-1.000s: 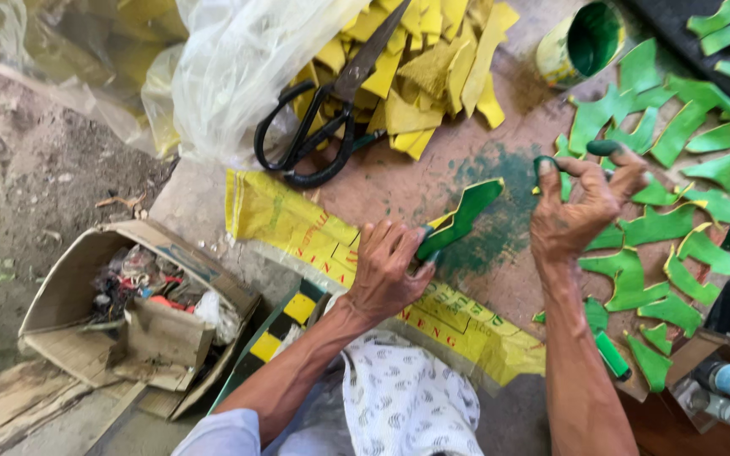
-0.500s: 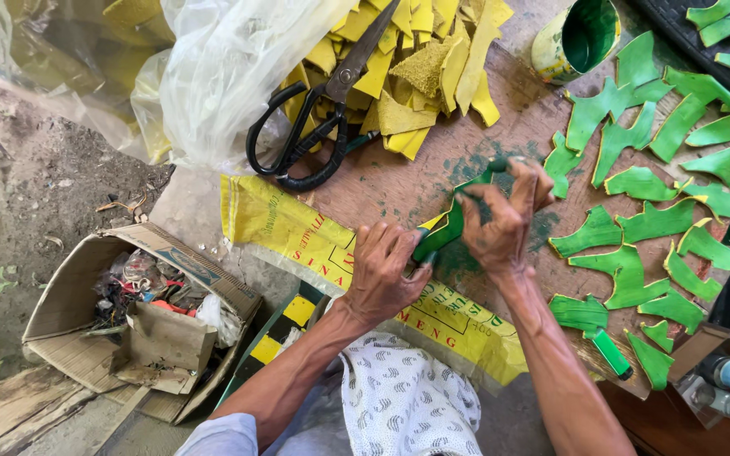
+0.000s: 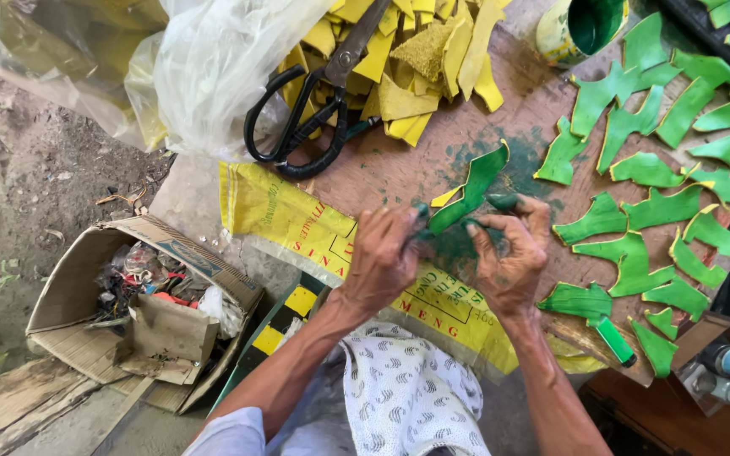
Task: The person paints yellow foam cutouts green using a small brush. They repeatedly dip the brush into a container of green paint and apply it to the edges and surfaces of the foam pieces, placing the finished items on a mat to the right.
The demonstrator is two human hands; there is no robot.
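My left hand (image 3: 382, 257) grips the lower end of a curved leaf-shaped piece (image 3: 471, 187), painted green on top with a yellow edge. My right hand (image 3: 509, 253) is right beside it, paint-stained fingers touching the piece from the right; what they pinch is hidden. Both hands hover over a green-smeared patch of the brown board (image 3: 399, 165). Several green-painted pieces (image 3: 635, 253) lie spread to the right. A heap of unpainted yellow pieces (image 3: 416, 59) lies at the top.
Black-handled scissors (image 3: 306, 110) rest on the yellow heap beside a clear plastic bag (image 3: 213, 67). A can of green paint (image 3: 580, 29) stands top right. A yellow printed sack (image 3: 297, 219) covers the board's near edge. An open cardboard box (image 3: 137, 304) of scraps sits on the ground, left.
My right hand came in from the green pieces on the right and now meets the left hand at the held piece, which is tilted more upright.
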